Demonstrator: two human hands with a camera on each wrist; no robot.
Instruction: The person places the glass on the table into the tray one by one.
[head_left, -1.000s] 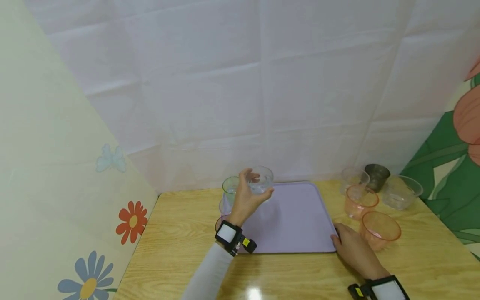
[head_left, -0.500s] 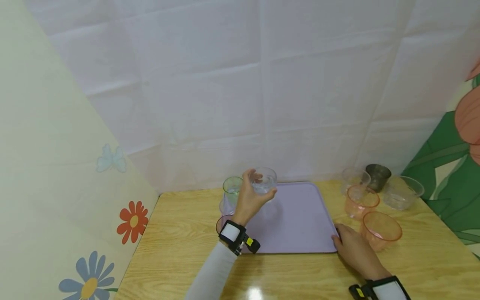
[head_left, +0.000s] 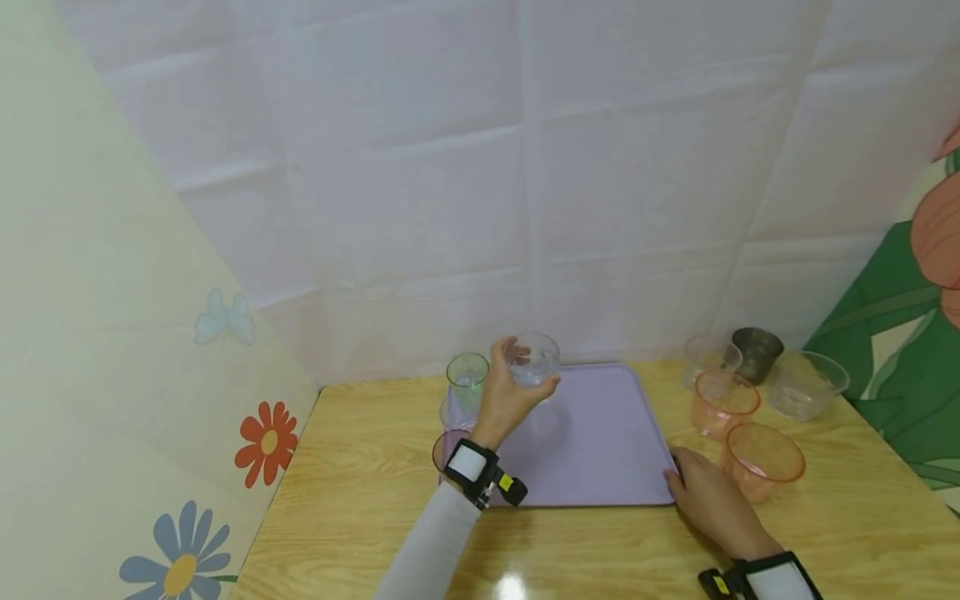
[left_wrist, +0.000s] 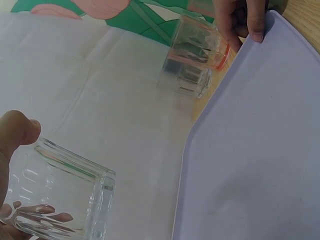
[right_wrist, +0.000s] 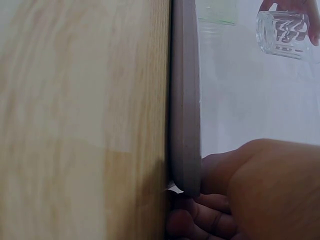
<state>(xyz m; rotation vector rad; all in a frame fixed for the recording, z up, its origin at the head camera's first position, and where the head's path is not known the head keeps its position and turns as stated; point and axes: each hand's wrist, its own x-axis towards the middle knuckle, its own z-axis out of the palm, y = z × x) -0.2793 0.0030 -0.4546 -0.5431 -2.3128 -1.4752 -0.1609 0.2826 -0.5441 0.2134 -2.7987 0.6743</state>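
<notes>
My left hand [head_left: 506, 404] grips a clear glass [head_left: 542, 367] between thumb and fingers, raised above the back of the lilac tray [head_left: 600, 450]. In the left wrist view the thick base of that glass [left_wrist: 102, 200] points toward the tray. At the tray's front right corner, my right hand [head_left: 716, 504] pinches the edge. The right wrist view shows fingers curled under the tray rim [right_wrist: 186, 110]. Along the tray's left side stand a green glass [head_left: 467, 379], a clear glass [head_left: 454, 414] and a purplish glass [head_left: 447, 454], the last partly hidden by my left wrist.
Right of the tray, two orange cups [head_left: 761, 467] stand near my right hand. Behind them are a clear cup [head_left: 697, 362], a dark grey cup [head_left: 757, 354] and a wide clear bowl [head_left: 806, 392]. A white sheet [head_left: 405, 208] hangs at the table's back edge.
My left hand has shifted slightly to the right with the clear glass in it, showing more of the green glass. The right hand stays on the tray's corner.
</notes>
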